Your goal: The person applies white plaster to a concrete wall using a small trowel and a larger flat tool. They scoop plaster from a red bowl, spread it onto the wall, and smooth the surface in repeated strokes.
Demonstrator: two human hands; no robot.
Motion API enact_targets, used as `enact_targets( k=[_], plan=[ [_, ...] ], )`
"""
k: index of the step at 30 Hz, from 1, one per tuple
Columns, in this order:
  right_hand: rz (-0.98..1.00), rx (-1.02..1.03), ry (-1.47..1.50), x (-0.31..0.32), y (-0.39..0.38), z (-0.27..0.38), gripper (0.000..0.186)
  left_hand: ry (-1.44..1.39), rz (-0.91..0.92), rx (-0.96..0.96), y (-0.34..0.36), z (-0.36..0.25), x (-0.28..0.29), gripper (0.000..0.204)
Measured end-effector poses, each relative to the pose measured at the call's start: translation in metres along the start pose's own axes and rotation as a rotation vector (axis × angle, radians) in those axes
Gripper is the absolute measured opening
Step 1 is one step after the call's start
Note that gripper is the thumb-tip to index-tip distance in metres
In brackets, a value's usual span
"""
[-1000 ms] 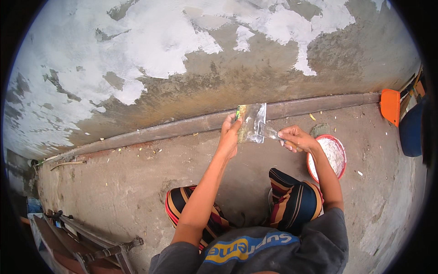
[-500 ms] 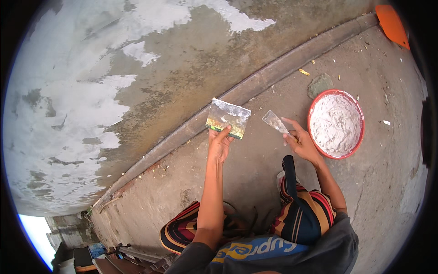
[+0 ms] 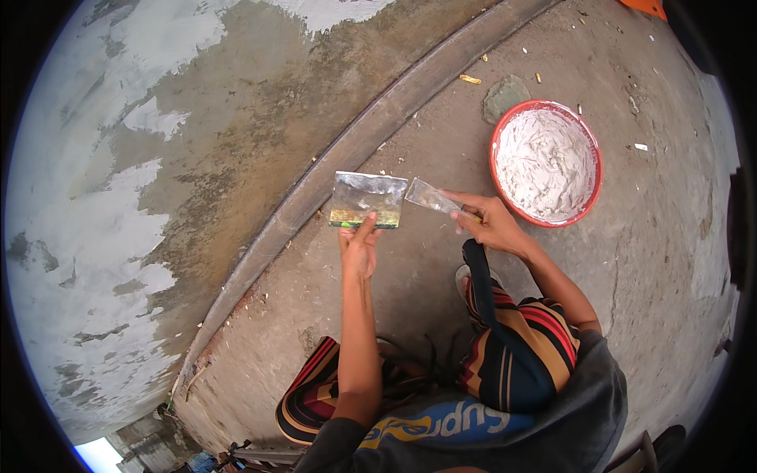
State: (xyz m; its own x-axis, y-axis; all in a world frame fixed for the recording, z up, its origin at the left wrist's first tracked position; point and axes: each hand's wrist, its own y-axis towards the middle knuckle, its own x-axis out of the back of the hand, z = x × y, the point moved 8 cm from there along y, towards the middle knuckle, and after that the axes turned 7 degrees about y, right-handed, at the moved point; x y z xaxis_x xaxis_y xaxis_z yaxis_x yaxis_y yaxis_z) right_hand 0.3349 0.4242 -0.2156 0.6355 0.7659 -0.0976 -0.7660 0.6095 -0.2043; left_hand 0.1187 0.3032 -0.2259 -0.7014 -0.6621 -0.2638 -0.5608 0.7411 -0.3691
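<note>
My left hand (image 3: pixel 360 246) grips a flat, rectangular putty spreader (image 3: pixel 369 195) by its green and yellow lower edge, thumb on top. Whitish smears cover the spreader's upper part. In my right hand (image 3: pixel 490 224) is a small putty knife (image 3: pixel 434 197) with a wide, smeared blade pointing left. The blade's tip is close beside the spreader's right edge; whether they touch I cannot tell. To the right of my right hand stands a red basin (image 3: pixel 597 177) holding thick white putty (image 3: pixel 548 164).
A wall (image 3: pixel 236 102) with patchy white coating rises on the left, and a raised ledge (image 3: pixel 394 110) runs along its foot. Behind the basin lies a flat stone (image 3: pixel 505 96). Yellow scraps (image 3: pixel 471 79) dot the ground, and an orange object (image 3: pixel 646 6) shows at the top right.
My right hand has brought the putty knife left and turned its blade toward the spreader. The view has shifted, so the basin appears further left and higher.
</note>
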Motion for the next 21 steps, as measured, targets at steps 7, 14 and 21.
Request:
enact_targets(
  k=[7,14,21],
  plan=[
    [0.004,0.000,-0.043,-0.004,0.001,0.000,0.044,-0.037,-0.008,0.005,-0.004,0.006,0.002,0.028],
    [0.000,0.006,-0.057,-0.006,0.001,0.003,0.044,0.054,0.014,0.044,-0.006,0.010,0.009,0.025],
    [-0.006,0.044,-0.110,-0.012,0.002,0.013,0.043,0.211,0.021,0.041,-0.008,0.002,0.009,0.030]
  ],
)
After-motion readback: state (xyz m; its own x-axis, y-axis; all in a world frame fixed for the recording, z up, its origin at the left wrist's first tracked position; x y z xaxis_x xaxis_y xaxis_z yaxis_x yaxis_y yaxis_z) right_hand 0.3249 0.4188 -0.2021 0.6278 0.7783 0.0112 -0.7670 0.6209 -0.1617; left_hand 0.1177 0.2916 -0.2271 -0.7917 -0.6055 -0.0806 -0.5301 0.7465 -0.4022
